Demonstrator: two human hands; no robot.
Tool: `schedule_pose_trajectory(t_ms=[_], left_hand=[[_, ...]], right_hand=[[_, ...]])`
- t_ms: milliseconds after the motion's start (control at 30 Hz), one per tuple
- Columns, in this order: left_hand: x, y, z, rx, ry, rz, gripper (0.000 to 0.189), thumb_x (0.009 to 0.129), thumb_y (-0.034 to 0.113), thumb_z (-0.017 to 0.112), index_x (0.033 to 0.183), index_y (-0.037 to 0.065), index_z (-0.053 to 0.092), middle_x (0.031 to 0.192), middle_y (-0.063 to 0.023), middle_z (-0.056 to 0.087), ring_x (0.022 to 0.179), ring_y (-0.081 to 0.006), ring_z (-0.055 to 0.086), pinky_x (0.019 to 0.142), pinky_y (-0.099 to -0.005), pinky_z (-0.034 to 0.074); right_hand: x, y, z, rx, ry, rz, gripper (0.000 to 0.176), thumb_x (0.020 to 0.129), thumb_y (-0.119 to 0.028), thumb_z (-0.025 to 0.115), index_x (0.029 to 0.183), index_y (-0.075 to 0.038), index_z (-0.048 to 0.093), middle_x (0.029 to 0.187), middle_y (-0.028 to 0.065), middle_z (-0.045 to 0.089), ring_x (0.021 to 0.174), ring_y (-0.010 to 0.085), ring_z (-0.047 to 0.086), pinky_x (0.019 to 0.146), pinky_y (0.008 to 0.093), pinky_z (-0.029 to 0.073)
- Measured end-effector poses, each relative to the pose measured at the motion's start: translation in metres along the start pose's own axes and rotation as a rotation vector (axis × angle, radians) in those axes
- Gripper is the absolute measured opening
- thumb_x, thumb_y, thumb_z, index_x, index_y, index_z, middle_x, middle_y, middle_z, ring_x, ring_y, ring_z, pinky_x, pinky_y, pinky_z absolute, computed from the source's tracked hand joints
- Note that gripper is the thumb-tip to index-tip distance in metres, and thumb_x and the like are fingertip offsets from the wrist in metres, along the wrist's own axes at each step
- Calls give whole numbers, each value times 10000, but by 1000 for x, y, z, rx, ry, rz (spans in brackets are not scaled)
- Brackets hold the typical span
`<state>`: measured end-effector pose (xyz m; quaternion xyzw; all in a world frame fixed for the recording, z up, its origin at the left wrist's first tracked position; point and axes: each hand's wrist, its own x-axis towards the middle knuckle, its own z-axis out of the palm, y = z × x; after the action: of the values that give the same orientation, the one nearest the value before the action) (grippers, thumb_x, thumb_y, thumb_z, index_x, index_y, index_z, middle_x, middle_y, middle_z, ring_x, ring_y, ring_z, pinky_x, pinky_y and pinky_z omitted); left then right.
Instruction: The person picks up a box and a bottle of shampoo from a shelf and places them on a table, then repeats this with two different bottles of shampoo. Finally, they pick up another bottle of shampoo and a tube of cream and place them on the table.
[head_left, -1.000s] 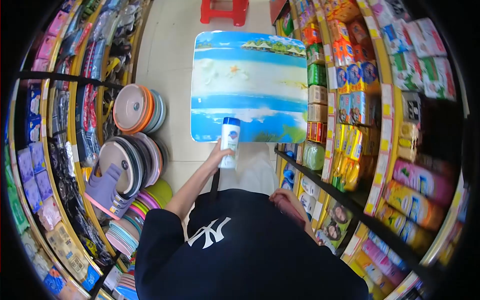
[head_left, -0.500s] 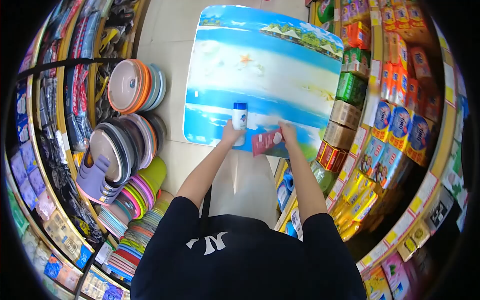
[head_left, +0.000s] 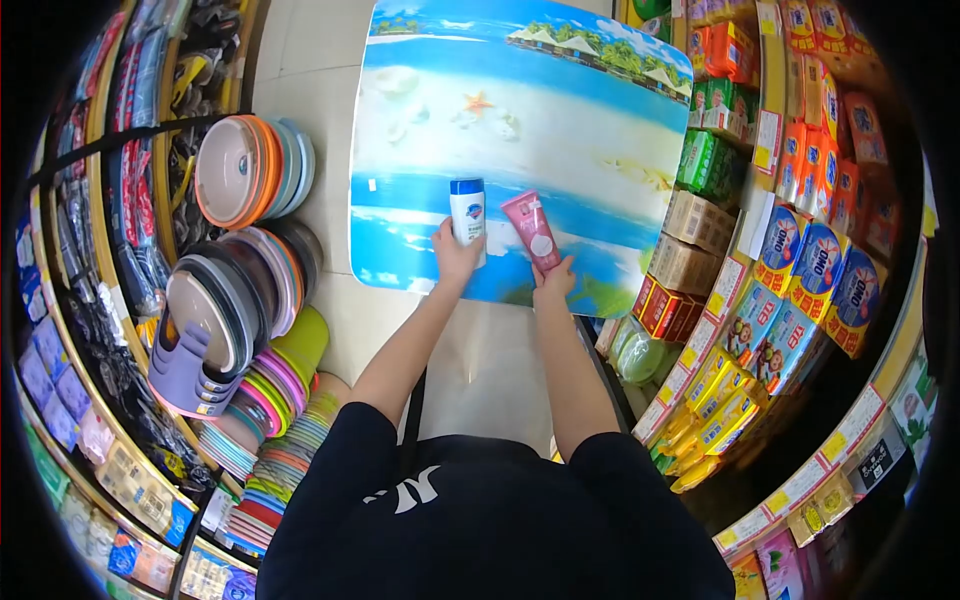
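Observation:
My left hand (head_left: 458, 252) is closed around a white bottle (head_left: 467, 205) with a blue cap, which stands up over the table. My right hand (head_left: 555, 281) grips the lower end of a pink squeeze tube (head_left: 530, 225), its upper end leaning to the left. Bottle and tube are side by side, a small gap between them. Both overlap the near part of a table (head_left: 430, 130) printed with a beach scene, with a starfish, shells and huts.
Stacked plastic basins (head_left: 235, 170) and a purple bucket (head_left: 190, 370) stand on the left beside shelves. Shelves on the right hold soap packs (head_left: 705, 160), brown boxes (head_left: 697, 220) and blue OMO packs (head_left: 820, 262). Pale floor tiles (head_left: 320, 120) show left of the table.
The pink tube has swung from lying sideways to nearly upright, and my right hand has moved left and down. The bottle has shifted slightly left and up with my left hand.

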<state>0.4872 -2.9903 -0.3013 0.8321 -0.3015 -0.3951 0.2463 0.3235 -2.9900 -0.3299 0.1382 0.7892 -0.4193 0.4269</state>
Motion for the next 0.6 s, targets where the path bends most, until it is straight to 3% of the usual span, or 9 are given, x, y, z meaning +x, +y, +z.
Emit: schedule_pose_trajectory(t_ms=[133,233,333,433,500,600], left_hand=[[-5,13,-12,-4,7,32,650,627,133,673,1171,-2,344,1038,-213,424,947,-315,442,837,-362,371],[-1,8,-17,-99,-60,54,625,626,122,666,1157,-11,365,1038,-209,447,940,-318,461,829,-359,381],[4,0,-17,-135,-165,79,598,621,104,658,1138,-24,385,1058,-212,460,953,-321,473,831,-356,385],[8,5,-28,-131,-273,136,578,620,91,645,1127,-37,397,1082,-216,467,979,-319,474,838,-349,386],[9,16,-45,-142,-400,98,564,626,97,633,1124,-42,405,1104,-211,463,999,-316,468,843,-345,386],[12,-19,-45,3,-199,182,526,647,139,618,1110,-32,435,1045,-199,509,964,-301,498,824,-343,398]], right_hand=[[-38,6,6,-246,-122,-120,427,833,-370,449,994,23,415,930,141,499,867,271,512,667,389,478],[-33,23,3,-670,-362,-507,386,830,-333,452,976,23,476,939,165,523,888,287,518,740,368,435],[-53,14,8,-937,-487,-624,374,828,-311,439,944,34,526,938,200,547,892,293,528,754,335,413],[-37,14,14,-934,-616,-406,359,813,-305,448,940,17,544,939,200,562,884,307,539,760,352,414],[-38,-1,12,-1086,-629,-512,353,798,-310,459,939,0,550,914,192,573,873,310,545,757,356,416],[-33,-19,0,-1236,-635,-680,312,780,-283,492,911,-9,566,799,151,591,723,241,568,663,331,436]])
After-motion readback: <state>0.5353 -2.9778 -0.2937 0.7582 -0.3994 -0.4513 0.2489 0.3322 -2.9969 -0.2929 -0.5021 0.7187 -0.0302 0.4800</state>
